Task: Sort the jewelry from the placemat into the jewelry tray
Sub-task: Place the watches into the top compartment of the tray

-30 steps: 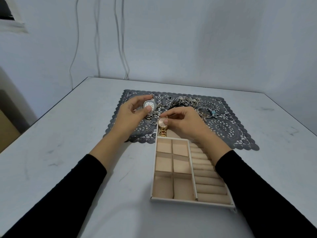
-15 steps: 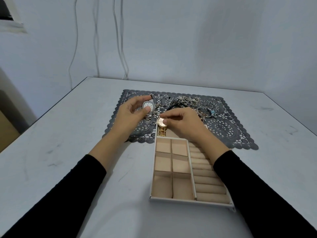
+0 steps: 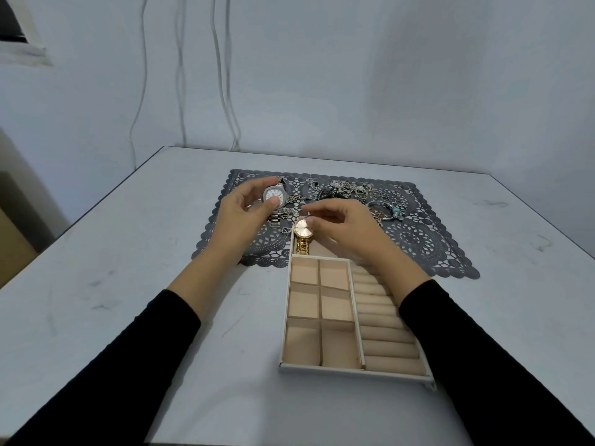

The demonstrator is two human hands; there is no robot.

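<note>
Head — left hand [image 3: 240,220] pinches silver watch [image 3: 275,195]; right hand [image 3: 351,230], gold watch [image 3: 302,230]

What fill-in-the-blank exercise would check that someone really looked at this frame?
1. The left hand holds the silver watch, whose dial is ____.
2. The right hand pinches the gold watch, which lies at the ____ end of the tray.
3. Beside its ring rolls, the tray has ____ square compartments.

Missing words: white; far; six.
</note>
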